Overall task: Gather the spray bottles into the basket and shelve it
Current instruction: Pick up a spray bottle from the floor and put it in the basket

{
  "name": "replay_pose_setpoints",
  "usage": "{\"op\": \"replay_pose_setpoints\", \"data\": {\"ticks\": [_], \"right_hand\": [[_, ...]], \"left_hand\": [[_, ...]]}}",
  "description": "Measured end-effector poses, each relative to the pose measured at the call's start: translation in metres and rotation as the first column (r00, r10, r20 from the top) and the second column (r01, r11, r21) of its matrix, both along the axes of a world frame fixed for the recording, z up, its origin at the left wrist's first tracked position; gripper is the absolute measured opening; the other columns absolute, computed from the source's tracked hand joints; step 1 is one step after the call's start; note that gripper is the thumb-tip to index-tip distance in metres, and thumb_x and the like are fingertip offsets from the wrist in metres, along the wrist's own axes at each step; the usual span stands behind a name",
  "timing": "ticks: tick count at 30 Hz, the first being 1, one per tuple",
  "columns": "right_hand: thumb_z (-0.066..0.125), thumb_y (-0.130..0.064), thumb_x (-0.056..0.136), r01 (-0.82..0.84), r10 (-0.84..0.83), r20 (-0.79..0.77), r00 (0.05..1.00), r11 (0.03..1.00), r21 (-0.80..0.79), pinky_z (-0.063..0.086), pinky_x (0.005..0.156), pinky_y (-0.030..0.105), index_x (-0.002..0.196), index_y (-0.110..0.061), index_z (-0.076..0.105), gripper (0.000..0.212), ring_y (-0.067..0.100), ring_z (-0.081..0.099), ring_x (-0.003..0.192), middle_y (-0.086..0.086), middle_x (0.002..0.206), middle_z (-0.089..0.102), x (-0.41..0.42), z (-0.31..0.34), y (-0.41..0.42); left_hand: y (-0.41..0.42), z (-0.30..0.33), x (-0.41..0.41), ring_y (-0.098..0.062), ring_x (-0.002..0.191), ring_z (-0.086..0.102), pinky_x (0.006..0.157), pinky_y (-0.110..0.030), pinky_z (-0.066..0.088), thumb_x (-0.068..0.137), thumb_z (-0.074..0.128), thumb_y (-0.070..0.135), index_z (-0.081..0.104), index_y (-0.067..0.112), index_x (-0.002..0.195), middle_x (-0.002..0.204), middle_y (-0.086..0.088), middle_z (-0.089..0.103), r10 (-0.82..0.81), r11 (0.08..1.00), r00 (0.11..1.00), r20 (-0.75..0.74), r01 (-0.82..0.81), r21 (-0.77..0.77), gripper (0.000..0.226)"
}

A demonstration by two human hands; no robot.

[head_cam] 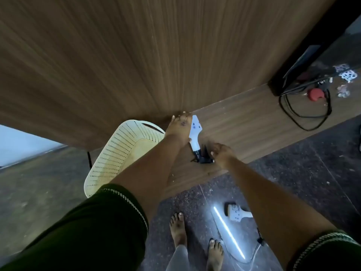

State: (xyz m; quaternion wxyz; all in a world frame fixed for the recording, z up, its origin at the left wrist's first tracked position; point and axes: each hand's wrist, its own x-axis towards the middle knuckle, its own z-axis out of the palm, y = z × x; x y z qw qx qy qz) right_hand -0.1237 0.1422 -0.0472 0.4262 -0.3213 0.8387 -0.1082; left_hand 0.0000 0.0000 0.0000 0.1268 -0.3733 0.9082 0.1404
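A white spray bottle [195, 132] with a black trigger head lies on a low wooden ledge [244, 122], its base toward the back panel. My left hand [180, 127] lies over the bottle's body, fingers wrapped on it. My right hand [222, 154] is at the black trigger head with curled fingertips touching it; I cannot see if it grips. A cream perforated basket [121, 153] stands tilted on the ledge just left of my left arm. A second white spray bottle [237, 212] lies on the dark floor below my right forearm.
A tall wooden panel [136, 55] rises behind the ledge. At the right end of the ledge lie a black cable loop [304, 114], a red round object [316, 93] and small clutter. My bare feet [177, 227] stand on the speckled floor beside a bright light reflection.
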Motion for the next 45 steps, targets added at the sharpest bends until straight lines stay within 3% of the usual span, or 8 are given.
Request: {"op": "replay_pose_setpoints", "data": {"ticks": [8, 12, 17, 21, 27, 33, 38, 45], "right_hand": [[0.038, -0.018, 0.097, -0.057, 0.060, -0.110, 0.992, 0.998, 0.025, 0.042, 0.100, 0.040, 0.135, -0.025, 0.045, 0.039, 0.034, 0.043, 0.120, 0.017, 0.136, 0.046, 0.002, -0.020, -0.017], [0.044, -0.004, 0.086, 0.301, -0.317, -0.200, 0.927, 0.948, -0.107, 0.039, 0.100, 0.043, 0.133, -0.014, 0.045, 0.048, 0.037, 0.041, 0.123, 0.015, 0.134, 0.049, -0.009, -0.019, -0.004], [0.047, -0.008, 0.094, 0.918, -0.842, 0.397, 0.366, 0.397, -0.004, 0.044, 0.096, 0.040, 0.130, -0.005, 0.047, 0.036, 0.029, 0.054, 0.103, 0.016, 0.133, 0.051, -0.008, -0.002, 0.017], [0.047, 0.012, 0.085, 0.904, -0.585, 0.801, 0.125, 0.400, 0.150, 0.046, 0.080, 0.024, 0.102, -0.006, 0.057, 0.027, 0.013, 0.056, 0.080, 0.007, 0.100, 0.059, 0.011, 0.030, 0.007], [0.064, -0.012, 0.088, 0.959, -0.446, 0.887, -0.117, 0.182, 0.218, 0.059, 0.076, 0.023, 0.111, -0.003, 0.059, 0.026, 0.012, 0.065, 0.089, 0.007, 0.103, 0.067, 0.018, 0.077, -0.033], [0.063, -0.015, 0.090, 0.922, -0.462, 0.805, 0.371, 0.287, -0.260, 0.053, 0.087, 0.030, 0.093, -0.012, 0.064, 0.005, 0.014, 0.067, 0.087, 0.007, 0.099, 0.068, 0.035, 0.139, -0.045], [0.065, -0.034, 0.084, 0.548, -0.350, 0.422, 0.836, 0.557, -0.624, 0.053, 0.079, 0.039, 0.083, -0.020, 0.064, 0.014, 0.024, 0.067, 0.085, 0.006, 0.084, 0.070, 0.081, 0.189, -0.054], [0.058, -0.028, 0.091, 0.008, 0.048, 0.064, 0.997, 0.739, -0.674, 0.031, 0.067, 0.026, 0.100, -0.011, 0.061, 0.019, 0.019, 0.052, 0.083, 0.001, 0.088, 0.057, 0.160, 0.199, -0.064]], "left_hand": [[-0.015, -0.009, -0.020, -0.031, 0.129, 0.042, 0.099, -0.040, 0.041, 0.081, 0.073, 0.029, 0.025, 0.005, 0.143, 0.143, -0.016, 0.039, 0.004, 0.999, 0.997, 0.080, -0.007, 0.046, 0.082], [-0.021, -0.009, -0.019, -0.031, 0.129, 0.042, 0.101, -0.040, 0.042, 0.080, 0.074, 0.030, 0.031, 0.004, 0.137, 0.141, -0.016, 0.042, 0.104, 0.983, 0.995, 0.005, -0.103, 0.151, 0.076], [-0.031, 0.007, -0.017, -0.030, 0.135, 0.040, 0.109, -0.038, 0.036, 0.079, 0.074, 0.041, 0.026, 0.004, 0.143, 0.148, -0.014, 0.039, 0.315, 0.909, 0.948, -0.044, -0.288, 0.302, 0.088], [-0.031, 0.020, -0.009, -0.031, 0.126, 0.050, 0.100, -0.038, 0.043, 0.078, 0.073, 0.043, 0.030, 0.006, 0.139, 0.139, -0.015, 0.048, 0.416, 0.873, 0.904, -0.099, -0.367, 0.320, 0.084], [-0.026, 0.047, 0.003, -0.028, 0.122, 0.051, 0.092, -0.034, 0.044, 0.079, 0.071, 0.043, 0.025, 0.026, 0.143, 0.136, -0.003, 0.051, 0.547, 0.802, 0.799, -0.249, -0.414, 0.430, 0.080], [-0.011, 0.085, 0.037, -0.021, 0.120, 0.052, 0.100, -0.037, 0.048, 0.068, 0.080, 0.046, 0.035, 0.029, 0.139, 0.132, 0.002, 0.052, 0.777, 0.602, 0.519, -0.357, -0.444, 0.664, 0.085], [0.016, 0.111, 0.102, -0.017, 0.115, 0.054, 0.096, -0.035, 0.050, 0.072, 0.080, 0.040, 0.040, 0.030, 0.139, 0.134, 0.006, 0.049, 0.932, 0.347, 0.226, -0.284, -0.325, 0.880, 0.079], [0.054, 0.101, 0.190, -0.023, 0.125, 0.049, 0.093, -0.034, 0.042, 0.084, 0.070, 0.024, 0.039, 0.022, 0.142, 0.146, -0.008, 0.043, 0.986, 0.145, -0.043, -0.159, -0.240, 0.960, 0.065]]}}
